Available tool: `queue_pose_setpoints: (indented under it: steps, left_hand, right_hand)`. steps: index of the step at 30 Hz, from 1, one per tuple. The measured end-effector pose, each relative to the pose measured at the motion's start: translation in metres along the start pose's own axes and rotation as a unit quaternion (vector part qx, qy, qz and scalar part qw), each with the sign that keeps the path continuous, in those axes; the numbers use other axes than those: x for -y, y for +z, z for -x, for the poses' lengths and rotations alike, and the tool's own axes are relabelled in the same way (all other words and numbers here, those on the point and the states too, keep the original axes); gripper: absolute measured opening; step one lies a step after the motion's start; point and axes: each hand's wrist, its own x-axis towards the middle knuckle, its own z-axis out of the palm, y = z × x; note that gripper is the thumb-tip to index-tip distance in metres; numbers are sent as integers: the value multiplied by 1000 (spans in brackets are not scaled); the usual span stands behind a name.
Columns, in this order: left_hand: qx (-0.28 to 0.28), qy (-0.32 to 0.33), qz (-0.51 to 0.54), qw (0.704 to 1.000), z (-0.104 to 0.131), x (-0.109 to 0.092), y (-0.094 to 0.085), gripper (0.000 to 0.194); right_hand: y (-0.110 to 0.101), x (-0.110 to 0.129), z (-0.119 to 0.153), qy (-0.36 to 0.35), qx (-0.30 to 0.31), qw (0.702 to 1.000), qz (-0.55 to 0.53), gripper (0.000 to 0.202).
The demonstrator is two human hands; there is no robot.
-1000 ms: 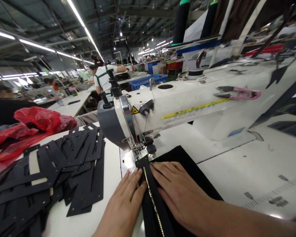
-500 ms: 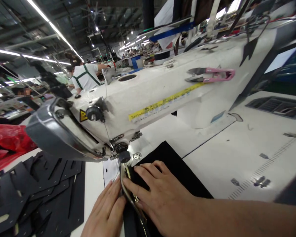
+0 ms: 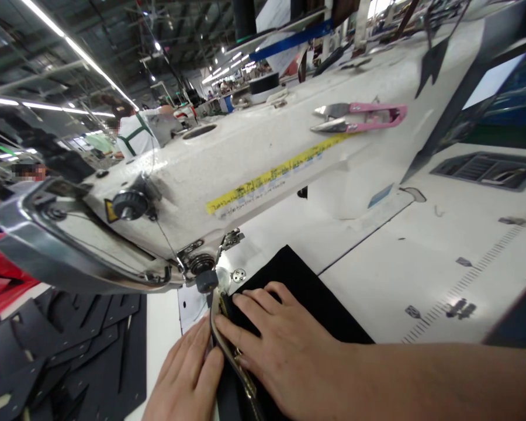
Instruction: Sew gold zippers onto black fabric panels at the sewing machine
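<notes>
My right hand (image 3: pixel 284 345) lies flat with fingers stretched on a piece of black fabric (image 3: pixel 304 286) under the sewing machine (image 3: pixel 263 146). Along its left side runs a zipper (image 3: pixel 245 377) with gold-coloured teeth, its dark tape curving up toward the needle area beside a round black roller (image 3: pixel 207 281). My left hand (image 3: pixel 186 374) rests on the other side of the zipper, fingers extended and close together over a dark strip. The needle itself cannot be made out. Part of the fabric is hidden beneath both hands.
Dark cut pieces (image 3: pixel 83 351) are heaped at the left, near a red plastic bag (image 3: pixel 4 280). Pink-handled thread snips (image 3: pixel 362 116) lie on the machine arm. A ruler scale (image 3: pixel 469 280) marks the white table. A person (image 3: pixel 134 133) works in the background.
The view has shifted, so the machine head appears farther left. Both hands stay beside the zipper in nearly the same pose, and fewer gold teeth show near the machine's roller.
</notes>
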Motion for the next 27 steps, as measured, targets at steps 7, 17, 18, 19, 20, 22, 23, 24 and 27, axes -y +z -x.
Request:
queue_pose_setpoints:
  steps: [7,17,18,19,20,22,23,24,27]
  left_hand:
    - [11,-57,3,998,-2,-18,-3,38]
    - [-39,-111,26,993,-2,-28,6,38]
    - [-40,-110,23,993,-3,-29,6,37]
    - [-39,-106,20,993,-3,-31,5,37]
    - [-38,-103,15,994,-3,-32,4,37]
    - [-32,-96,4,995,-4,-33,4,37]
    - [-30,-93,-2,995,-3,-34,4,36]
    - [-28,-92,-6,995,-3,-34,4,36]
    - [-21,-89,-8,996,-2,-34,5,36]
  right_hand:
    - [6,-1,11,-46,8,997,60,45]
    - [7,-2,12,-99,17,989,111,59]
    - [7,-2,12,-103,19,988,114,60]
    - [6,-2,12,-106,22,987,116,61]
    - [6,-2,12,-106,26,987,118,61]
    - [6,-2,12,-108,35,986,123,61]
    - [6,-2,12,-109,39,985,125,61]
    - [6,-2,11,-110,41,985,127,60]
    - [6,-2,10,-115,41,984,130,61]
